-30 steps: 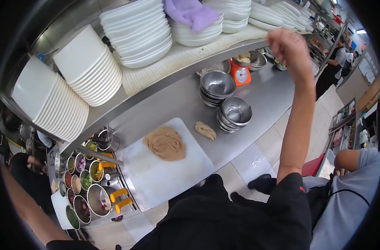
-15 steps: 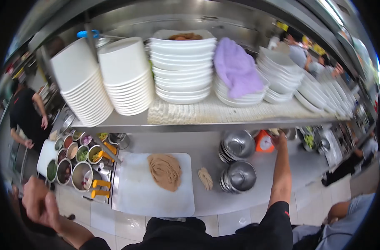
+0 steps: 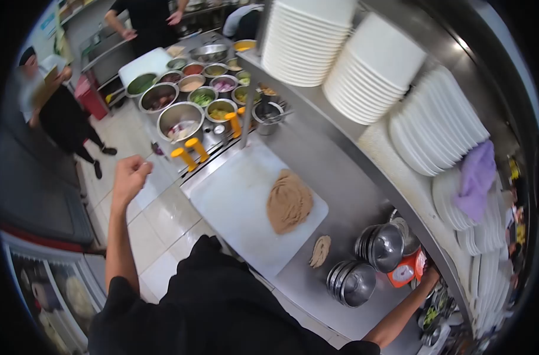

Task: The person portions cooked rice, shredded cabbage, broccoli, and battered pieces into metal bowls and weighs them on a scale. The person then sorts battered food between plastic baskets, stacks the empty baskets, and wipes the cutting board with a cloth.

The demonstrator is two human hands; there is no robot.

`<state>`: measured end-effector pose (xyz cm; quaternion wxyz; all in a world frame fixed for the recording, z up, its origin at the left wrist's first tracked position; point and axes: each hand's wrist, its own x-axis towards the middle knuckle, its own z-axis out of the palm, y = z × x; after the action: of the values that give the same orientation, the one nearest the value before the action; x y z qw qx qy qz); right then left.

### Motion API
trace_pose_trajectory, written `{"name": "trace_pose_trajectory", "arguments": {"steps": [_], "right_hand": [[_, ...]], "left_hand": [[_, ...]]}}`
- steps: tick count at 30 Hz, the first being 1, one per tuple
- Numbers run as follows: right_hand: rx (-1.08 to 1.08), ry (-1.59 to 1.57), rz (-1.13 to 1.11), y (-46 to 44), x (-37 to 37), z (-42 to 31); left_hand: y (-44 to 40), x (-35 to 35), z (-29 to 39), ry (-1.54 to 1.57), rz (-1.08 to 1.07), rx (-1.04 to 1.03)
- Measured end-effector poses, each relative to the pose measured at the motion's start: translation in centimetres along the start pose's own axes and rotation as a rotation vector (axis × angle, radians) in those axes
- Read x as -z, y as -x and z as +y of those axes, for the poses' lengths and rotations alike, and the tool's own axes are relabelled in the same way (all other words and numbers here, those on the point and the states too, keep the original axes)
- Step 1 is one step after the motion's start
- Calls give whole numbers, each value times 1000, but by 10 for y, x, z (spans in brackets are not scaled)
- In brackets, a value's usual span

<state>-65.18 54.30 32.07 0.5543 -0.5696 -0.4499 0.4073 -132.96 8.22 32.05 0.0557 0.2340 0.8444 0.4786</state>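
Note:
My left hand [image 3: 131, 178] is raised over the floor to the left of the counter, its fingers curled in with nothing visible in them. My right hand [image 3: 430, 273] reaches to the orange kitchen scale [image 3: 404, 273], at its right side; the shelf edge hides part of it and its fingers are unclear. Two stacks of metal bowls [image 3: 353, 284] stand beside the scale. On the white cutting board [image 3: 234, 195] lies a soft, folded brown mass [image 3: 289, 202]. A small beige bundle [image 3: 320, 251] rests on the steel counter.
A shelf [image 3: 393, 168] with stacked white dishes [image 3: 308, 41] and a purple cloth [image 3: 476, 180] overhangs the counter. Metal containers of ingredients [image 3: 180, 121] and yellow handles [image 3: 189, 155] are beyond the board. One person [image 3: 65, 112] stands at left, another [image 3: 148, 23] at the back.
My view has swung left and tilted, bringing more floor and another person into sight. My left hand has curled more tightly. My right hand stays by the scale.

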Motion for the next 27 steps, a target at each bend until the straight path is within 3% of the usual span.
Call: {"name": "trace_pose_trajectory", "arguments": {"steps": [5, 9, 11, 12, 14, 19, 21, 22, 23, 24, 25, 26, 27], "right_hand": [[-86, -176, -269, 29, -122, 0], [-286, -238, -365, 39, -243, 42], [-476, -111, -560, 20, -288, 86], [-528, -73, -522, 27, -315, 95], [-597, -108, -492, 40, -363, 131], [-715, -285, -366, 117, -424, 142], [-384, 118, -244, 158, -425, 126], [-91, 558, -319, 181, -417, 114], [309, 405, -360, 185, -396, 179], [437, 1052, -321, 243, -390, 113], [458, 1005, -510, 269, -384, 110], [850, 993, -363, 281, -368, 179], [832, 1193, -268, 310, -364, 174]], "left_hand": [[5, -26, -4, -14, -389, 87], [4, -45, -15, 48, -631, 98], [-2, -55, -29, -37, -708, 111], [-4, -61, -35, -42, -713, 107], [-4, -75, -44, -290, -676, -128], [-3, -92, -67, -179, -917, -123], [-13, -82, -70, -173, -954, -91], [-19, -79, -69, -153, -997, -77], [-27, -78, -74, -158, -1077, -124], [-36, -76, -82, -60, -1057, -57], [-48, -76, -87, 34, -1051, 10], [-59, -77, -84, 84, -1075, 55], [-71, -76, -78, 128, -1092, 110]]}}
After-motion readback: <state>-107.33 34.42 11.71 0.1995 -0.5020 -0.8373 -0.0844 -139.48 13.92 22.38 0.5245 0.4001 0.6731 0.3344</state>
